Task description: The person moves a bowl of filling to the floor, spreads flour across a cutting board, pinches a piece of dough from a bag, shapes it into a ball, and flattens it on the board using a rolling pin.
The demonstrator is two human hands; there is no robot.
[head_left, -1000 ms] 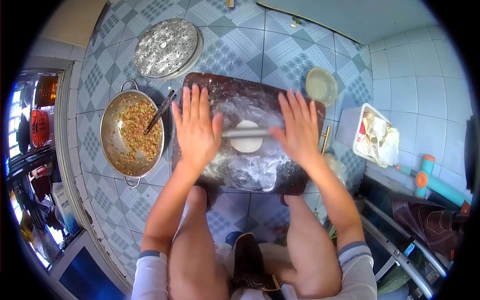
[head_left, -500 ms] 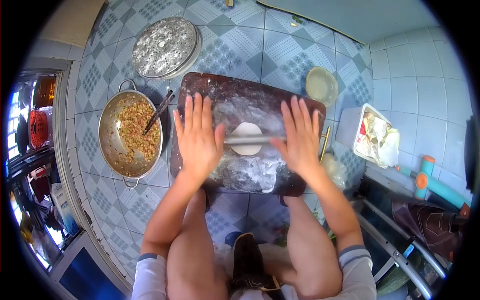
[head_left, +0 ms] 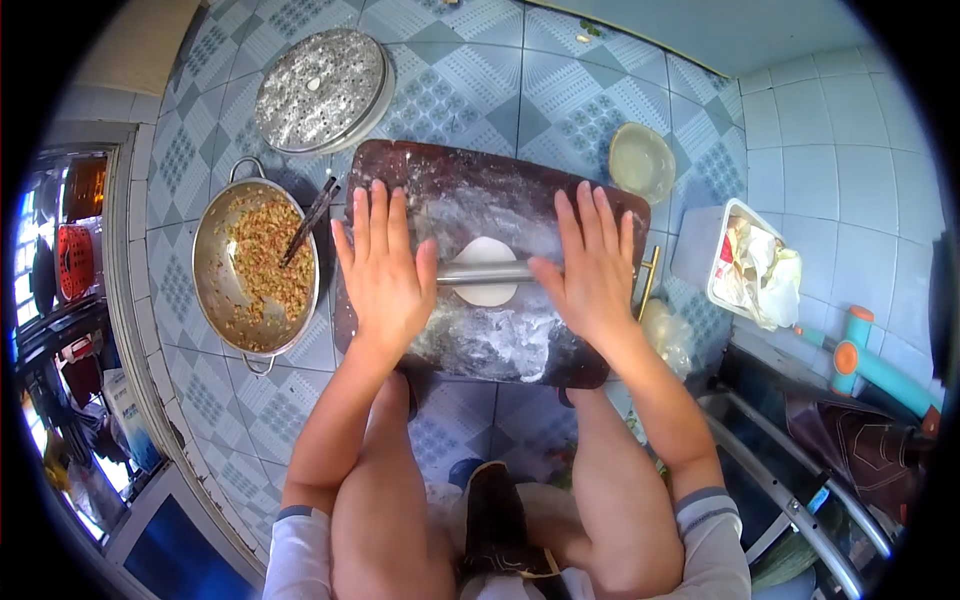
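Observation:
A round, flat white dough piece (head_left: 486, 294) lies on the dark floured board (head_left: 570, 370). Across its middle runs a metal rolling pin (head_left: 484, 273), level from side to side. My left hand (head_left: 387, 275) lies flat over the pin's left end, palm down, fingers stretched out and pointing away from me. Over the right end is my right hand (head_left: 592, 265), also flat with its fingers spread, its thumb toward the dough. Both palms hide the pin's ends. Loose flour covers the board around the dough.
Left of the board stands a metal pan (head_left: 202, 275) of chopped filling with dark chopsticks (head_left: 312, 220). A floured perforated steamer tray (head_left: 322, 92) is beyond it. At the right are a pale bowl (head_left: 642, 163), a white bin (head_left: 697, 252) and a metal frame (head_left: 790, 500).
Both hands stay flat on the pin, with small shifts in position. The pin shows sharply now, where it was blurred before. The whole view has shifted slightly.

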